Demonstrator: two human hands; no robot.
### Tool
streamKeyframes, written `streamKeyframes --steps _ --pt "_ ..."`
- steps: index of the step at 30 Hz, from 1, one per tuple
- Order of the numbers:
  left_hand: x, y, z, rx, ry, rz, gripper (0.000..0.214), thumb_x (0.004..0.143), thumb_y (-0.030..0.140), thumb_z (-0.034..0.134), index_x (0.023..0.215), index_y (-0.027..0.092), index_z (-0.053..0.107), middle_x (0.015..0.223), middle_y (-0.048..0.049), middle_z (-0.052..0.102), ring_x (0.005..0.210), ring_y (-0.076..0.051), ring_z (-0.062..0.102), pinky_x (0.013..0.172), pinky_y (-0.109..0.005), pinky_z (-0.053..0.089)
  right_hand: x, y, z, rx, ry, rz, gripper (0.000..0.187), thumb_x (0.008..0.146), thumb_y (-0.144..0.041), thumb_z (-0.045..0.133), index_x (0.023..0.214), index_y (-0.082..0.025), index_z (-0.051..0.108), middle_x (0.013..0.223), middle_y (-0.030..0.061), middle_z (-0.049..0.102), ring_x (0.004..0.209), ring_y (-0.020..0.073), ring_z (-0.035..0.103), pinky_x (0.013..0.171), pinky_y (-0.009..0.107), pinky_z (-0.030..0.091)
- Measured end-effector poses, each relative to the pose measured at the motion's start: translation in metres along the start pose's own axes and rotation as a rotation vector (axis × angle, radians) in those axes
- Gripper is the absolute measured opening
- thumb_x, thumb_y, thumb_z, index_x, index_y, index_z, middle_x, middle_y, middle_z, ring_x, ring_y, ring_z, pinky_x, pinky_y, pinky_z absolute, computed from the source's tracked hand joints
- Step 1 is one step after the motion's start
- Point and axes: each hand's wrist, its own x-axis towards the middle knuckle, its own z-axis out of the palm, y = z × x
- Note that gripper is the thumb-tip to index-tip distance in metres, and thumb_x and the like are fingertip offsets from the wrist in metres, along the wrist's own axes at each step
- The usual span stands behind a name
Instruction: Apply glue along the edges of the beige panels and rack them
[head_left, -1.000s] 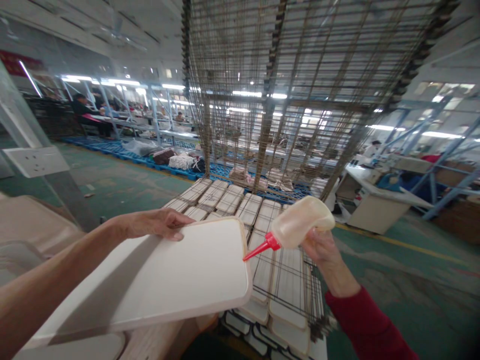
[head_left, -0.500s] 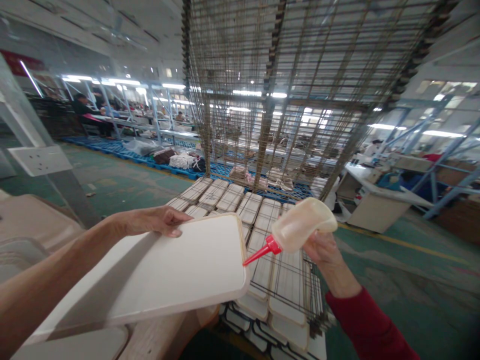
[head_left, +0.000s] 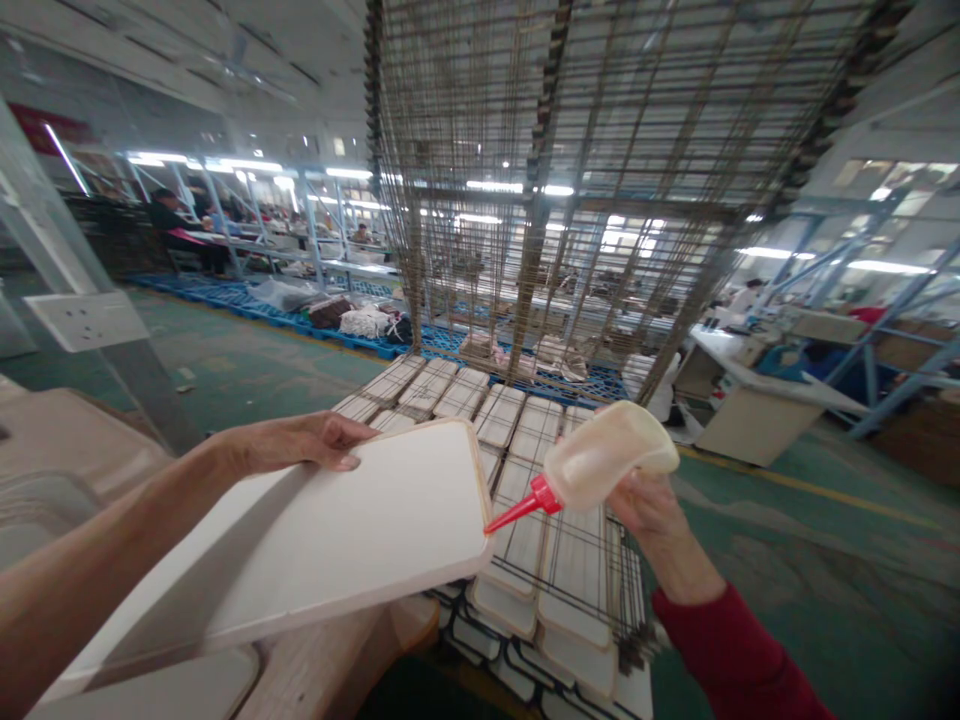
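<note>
My left hand (head_left: 330, 440) grips the far edge of a white rounded panel (head_left: 360, 530), thumb on top and fingers out of sight beneath. A yellowish line runs along the panel's far and right edges. In my right hand (head_left: 651, 500) is a translucent squeeze bottle (head_left: 604, 455) with a red nozzle (head_left: 521, 505), tilted down to the left. The nozzle's tip touches, or nearly touches, the panel's right edge near its front corner. Part of my right hand is hidden behind the bottle.
Beyond the panel, a wire rack (head_left: 577, 560) bears rows of similar white panels. Its raised wire shelves (head_left: 637, 180) tower above. A post with a power socket (head_left: 88, 320) stands at left. Farther off are blue pallets (head_left: 225, 305), a desk (head_left: 750, 400) and a seated person (head_left: 176, 230).
The nozzle tip has shifted slightly down and left along the panel's right edge. The bottle has lowered a little with my right hand. My left hand keeps its hold, with a slight shift left.
</note>
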Motion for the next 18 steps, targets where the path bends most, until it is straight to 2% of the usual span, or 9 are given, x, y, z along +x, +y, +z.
streamKeyframes --steps 8,14,18 --pt "-0.001 -0.008 0.001 -0.003 0.043 0.042 0.054 0.074 0.033 0.068 0.12 0.006 0.059 0.094 -0.0075 0.072 0.08 -0.025 0.065 0.068 -0.027 0.05 -0.007 0.004 -0.004 -0.01 0.093 -0.077 0.042 0.048 -0.043 0.085 0.083 -0.027 0.067 0.076 0.0 0.072 0.073 0.0243 0.068 0.084 0.047 0.055" --pt "0.006 -0.027 -0.01 -0.027 0.035 0.071 0.056 0.075 0.035 0.069 0.125 0.013 0.058 0.1 -0.0081 0.072 0.081 -0.026 0.067 0.069 -0.028 0.051 -0.017 0.008 -0.003 -0.05 0.175 -0.147 0.042 0.052 -0.04 0.083 0.088 -0.027 0.066 0.077 0.0009 0.072 0.071 0.0236 0.067 0.083 0.048 0.054" --pt "0.008 -0.036 -0.013 -0.07 0.047 0.076 0.054 0.075 0.035 0.068 0.126 0.02 0.059 0.106 -0.0097 0.071 0.085 -0.028 0.068 0.07 -0.03 0.053 -0.024 0.012 -0.004 -0.056 0.226 -0.186 0.045 0.055 -0.034 0.083 0.096 -0.027 0.065 0.081 0.0006 0.071 0.072 0.0199 0.066 0.078 0.039 0.056"
